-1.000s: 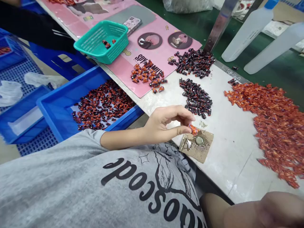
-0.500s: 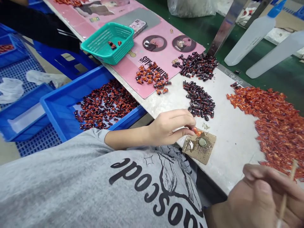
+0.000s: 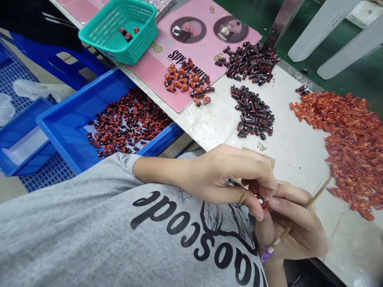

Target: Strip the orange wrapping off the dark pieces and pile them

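Observation:
My left hand (image 3: pixel 230 173) is closed, pinching a small red-and-black plastic piece (image 3: pixel 261 201) between thumb and fingers. A pale spot shows on the side of the piece that faces up. My right hand (image 3: pixel 299 219) meets it from the right, its fingertips against the same piece. A thin wooden stick (image 3: pixel 287 231) with a purple tip lies through the right hand's fingers, tip pointing down and left. Behind both hands, a cardboard square (image 3: pixel 271 161) is almost wholly hidden.
On the table are piles of black pieces (image 3: pixel 254 113), orange pieces (image 3: pixel 353 139) and joined orange-and-black pieces (image 3: pixel 185 79). A green basket (image 3: pixel 131 50) holds a few. Below the edge, a blue bin (image 3: pixel 66 131) contains many more. A metal post (image 3: pixel 281 24) rises at the back.
My left hand has moved right with its piece, from beside the bottle cap on the cardboard. My right hand has come in leftward with the stick, and the two hands now meet.

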The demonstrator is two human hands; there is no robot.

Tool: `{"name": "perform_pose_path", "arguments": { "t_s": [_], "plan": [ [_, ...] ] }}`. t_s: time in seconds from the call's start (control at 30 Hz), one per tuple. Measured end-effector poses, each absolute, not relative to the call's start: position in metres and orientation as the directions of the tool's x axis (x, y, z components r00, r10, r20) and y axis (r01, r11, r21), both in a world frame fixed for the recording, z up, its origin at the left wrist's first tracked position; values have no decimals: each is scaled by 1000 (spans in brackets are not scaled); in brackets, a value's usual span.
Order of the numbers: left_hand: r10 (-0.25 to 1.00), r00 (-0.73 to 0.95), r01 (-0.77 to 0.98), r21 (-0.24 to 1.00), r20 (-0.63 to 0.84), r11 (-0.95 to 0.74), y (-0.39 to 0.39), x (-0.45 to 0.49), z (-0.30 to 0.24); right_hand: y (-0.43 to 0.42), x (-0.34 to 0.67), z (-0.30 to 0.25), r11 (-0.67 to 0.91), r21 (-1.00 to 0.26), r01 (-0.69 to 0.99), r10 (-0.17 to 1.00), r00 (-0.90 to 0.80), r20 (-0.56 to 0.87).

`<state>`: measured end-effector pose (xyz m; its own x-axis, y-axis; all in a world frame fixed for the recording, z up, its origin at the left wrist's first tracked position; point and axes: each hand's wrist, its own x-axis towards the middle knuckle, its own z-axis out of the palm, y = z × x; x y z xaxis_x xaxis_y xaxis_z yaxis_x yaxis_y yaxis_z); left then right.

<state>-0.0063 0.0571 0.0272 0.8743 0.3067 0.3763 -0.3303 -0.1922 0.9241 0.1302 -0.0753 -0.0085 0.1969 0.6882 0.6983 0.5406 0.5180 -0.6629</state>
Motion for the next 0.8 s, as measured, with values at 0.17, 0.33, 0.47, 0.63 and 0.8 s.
{"name": "perform_pose_path", "arguments": {
  "t_s": [0.17,0.33,0.47,0.63,0.8],
  "plan": [
    [291,847,-416,895,445,-159,58,-2,26,-70,122,-2,591,-646,483,617,245,748],
    [337,829,-421,895,445,-147,56,0,22,-71,124,4,556,-627,545,640,200,742],
    [356,747,-528,827,561,-194,56,0,21,-71,125,10,540,-614,576,663,158,731],
    [381,761,-495,850,525,-180,55,-2,18,-71,126,13,512,-593,622,682,125,720],
    [426,731,-513,841,534,-174,54,-2,21,-71,125,15,479,-573,665,696,109,710]
  ]
}}
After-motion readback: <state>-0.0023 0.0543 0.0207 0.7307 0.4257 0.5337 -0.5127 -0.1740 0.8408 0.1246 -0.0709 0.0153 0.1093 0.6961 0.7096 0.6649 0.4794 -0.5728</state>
